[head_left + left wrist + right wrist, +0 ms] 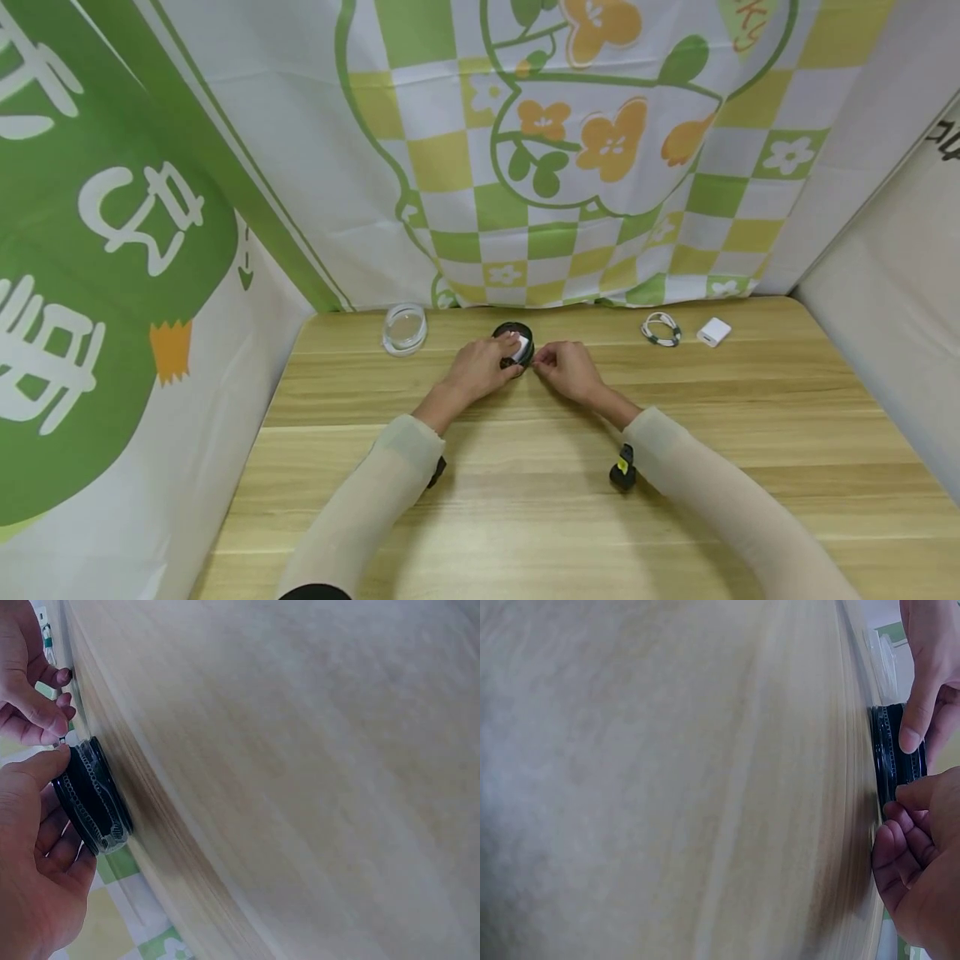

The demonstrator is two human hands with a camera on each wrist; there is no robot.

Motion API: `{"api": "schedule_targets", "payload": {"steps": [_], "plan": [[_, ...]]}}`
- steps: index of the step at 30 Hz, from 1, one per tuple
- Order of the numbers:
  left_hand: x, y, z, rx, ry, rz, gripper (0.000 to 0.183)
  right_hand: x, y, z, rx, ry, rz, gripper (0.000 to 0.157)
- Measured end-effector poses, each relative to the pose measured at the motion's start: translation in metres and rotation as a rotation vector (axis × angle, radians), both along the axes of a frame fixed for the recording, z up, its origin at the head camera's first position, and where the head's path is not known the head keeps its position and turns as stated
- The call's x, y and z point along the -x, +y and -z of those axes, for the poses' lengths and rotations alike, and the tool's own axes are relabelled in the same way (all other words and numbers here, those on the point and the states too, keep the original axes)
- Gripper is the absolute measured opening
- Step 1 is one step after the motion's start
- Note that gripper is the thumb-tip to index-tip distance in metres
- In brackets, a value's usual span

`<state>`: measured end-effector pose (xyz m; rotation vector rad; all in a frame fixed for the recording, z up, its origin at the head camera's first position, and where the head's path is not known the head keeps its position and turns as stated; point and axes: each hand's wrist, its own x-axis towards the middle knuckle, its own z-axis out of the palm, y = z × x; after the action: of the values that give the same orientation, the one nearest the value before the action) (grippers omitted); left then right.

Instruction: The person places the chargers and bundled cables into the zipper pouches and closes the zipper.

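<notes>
A round black zip case (pixel 507 331) lies near the table's far edge, with something white on its upper side under the fingers. My left hand (pixel 482 367) grips the case, its thumb on the zipped side and its fingers around the far part. In the left wrist view, zipper teeth run around the rim of the black case (pixel 91 796). At the case's right side my right hand (pixel 572 371) pinches a small zipper pull (pixel 63 740) between thumb and forefinger. The right wrist view has my right hand (pixel 930 870) close below my left thumb.
To the left lies a coiled white cable (pixel 405 329). A small white and green cable loop (pixel 662 329) and a white charger block (pixel 714 332) lie to the right. A patterned cloth (pixel 600 250) hangs behind the wooden table (pixel 517 517), with side panels left and right.
</notes>
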<state>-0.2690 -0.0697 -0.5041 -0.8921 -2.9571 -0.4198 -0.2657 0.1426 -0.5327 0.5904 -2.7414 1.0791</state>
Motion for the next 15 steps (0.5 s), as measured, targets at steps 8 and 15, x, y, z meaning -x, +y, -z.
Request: {"api": "schedule_targets", "payload": {"steps": [8,15], "plan": [[-0.0008,-0.001,-0.0004,-0.013,0.001,0.002,0.051,0.0022,0.0022,-0.0008,-0.028,0.014,-0.001,0.008],[0.0002,0.0002,-0.003,0.028,-0.01,0.001,0.051,0.0058,0.0055,-0.0033,-0.055,0.032,-0.002,0.006]]}}
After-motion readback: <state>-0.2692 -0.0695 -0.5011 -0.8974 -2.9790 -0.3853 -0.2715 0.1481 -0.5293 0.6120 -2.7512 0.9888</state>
